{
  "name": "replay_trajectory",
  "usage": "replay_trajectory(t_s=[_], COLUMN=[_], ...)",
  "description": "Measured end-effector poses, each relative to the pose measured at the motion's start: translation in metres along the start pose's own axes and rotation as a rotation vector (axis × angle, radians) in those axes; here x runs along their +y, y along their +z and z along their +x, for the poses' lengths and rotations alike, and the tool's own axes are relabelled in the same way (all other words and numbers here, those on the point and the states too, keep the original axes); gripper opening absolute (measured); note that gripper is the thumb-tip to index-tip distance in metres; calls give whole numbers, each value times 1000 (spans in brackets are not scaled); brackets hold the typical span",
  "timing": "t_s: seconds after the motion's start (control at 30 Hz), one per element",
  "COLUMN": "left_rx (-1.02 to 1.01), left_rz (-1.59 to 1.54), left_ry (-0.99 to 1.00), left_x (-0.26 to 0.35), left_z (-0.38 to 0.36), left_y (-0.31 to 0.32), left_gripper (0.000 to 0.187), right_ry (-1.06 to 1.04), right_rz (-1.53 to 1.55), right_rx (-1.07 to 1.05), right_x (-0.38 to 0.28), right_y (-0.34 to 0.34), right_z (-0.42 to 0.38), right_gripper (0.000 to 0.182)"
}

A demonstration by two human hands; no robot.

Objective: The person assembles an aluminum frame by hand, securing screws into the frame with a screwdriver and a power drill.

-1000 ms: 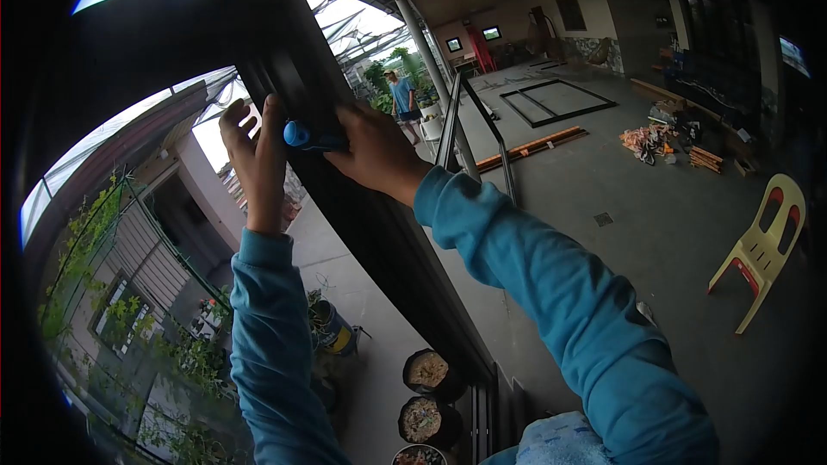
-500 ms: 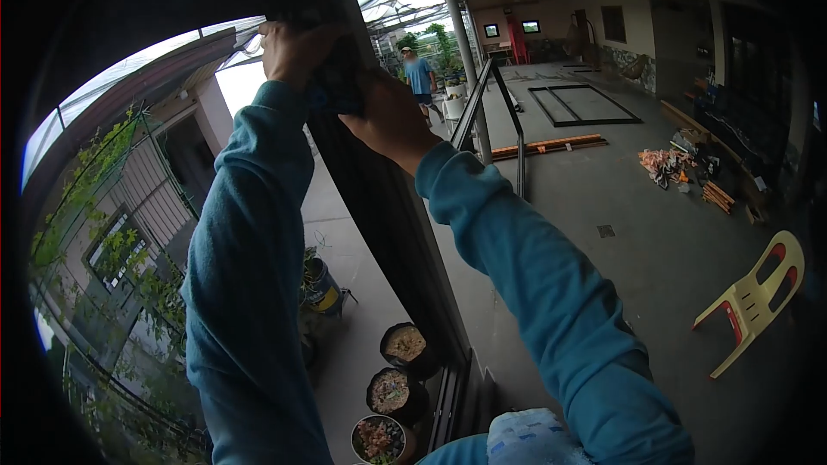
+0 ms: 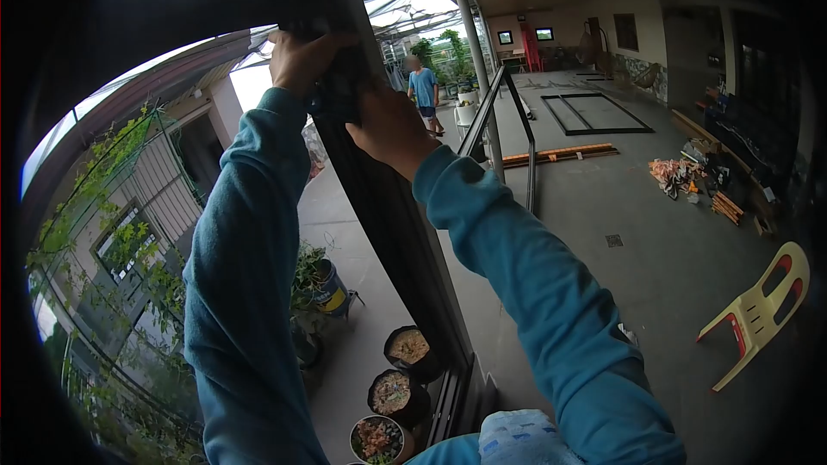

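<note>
Both my arms, in blue sleeves, reach up to the top of a dark metal frame post [image 3: 388,224]. My left hand [image 3: 297,62] is closed at the upper corner, its fingers partly hidden in shadow. Lower and to the right, my right hand [image 3: 389,127] is closed around a dark, bulky object [image 3: 338,90] pressed near the post. Deep shadow hides what kind of object it is. Above the hands runs a broad dark crosspiece [image 3: 198,4].
Several potted plants [image 3: 407,346] stand by the post's foot. At right are a yellow plastic chair [image 3: 762,314] and a scrap pile [image 3: 676,176]. Another dark frame [image 3: 594,112] lies on the floor; a person in a blue shirt [image 3: 423,88] stands beyond.
The view has shifted slightly, so the scene sits a little lower and the room further right. My hands stay at the corner of the frame. The distant person's posture has changed slightly.
</note>
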State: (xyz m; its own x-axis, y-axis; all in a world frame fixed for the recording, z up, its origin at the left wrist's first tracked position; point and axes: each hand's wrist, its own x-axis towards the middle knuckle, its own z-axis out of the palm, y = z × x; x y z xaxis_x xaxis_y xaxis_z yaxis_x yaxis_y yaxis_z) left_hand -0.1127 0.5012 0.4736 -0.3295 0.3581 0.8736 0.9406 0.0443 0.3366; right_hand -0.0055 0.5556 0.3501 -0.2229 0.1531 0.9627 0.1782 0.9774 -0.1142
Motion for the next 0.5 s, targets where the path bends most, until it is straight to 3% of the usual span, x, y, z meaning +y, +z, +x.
replay_trajectory(t_s=[0.17, 0.23, 0.27, 0.4, 0.5], left_rx=[26, -275, -279, -61, -58], left_rz=[50, -99, -97, -74, -130], left_ry=[-78, -96, -91, -61, -90], left_x=[11, 10, 10, 13, 8], left_z=[-2, 0, -3, -7, -13], left_y=[-5, -14, -12, -4, -5], left_gripper=[69, 76, 76, 76, 80], right_ry=[-6, -8, -27, -88, -5], right_rz=[19, 22, 10, 107, 171], right_rx=[15, 9, 16, 182, 124], right_x=[3, 3, 4, 4, 7], right_y=[0, 1, -1, 3, 0], right_z=[-1, -5, -5, -12, -17], right_gripper=[56, 58, 59, 64, 54])
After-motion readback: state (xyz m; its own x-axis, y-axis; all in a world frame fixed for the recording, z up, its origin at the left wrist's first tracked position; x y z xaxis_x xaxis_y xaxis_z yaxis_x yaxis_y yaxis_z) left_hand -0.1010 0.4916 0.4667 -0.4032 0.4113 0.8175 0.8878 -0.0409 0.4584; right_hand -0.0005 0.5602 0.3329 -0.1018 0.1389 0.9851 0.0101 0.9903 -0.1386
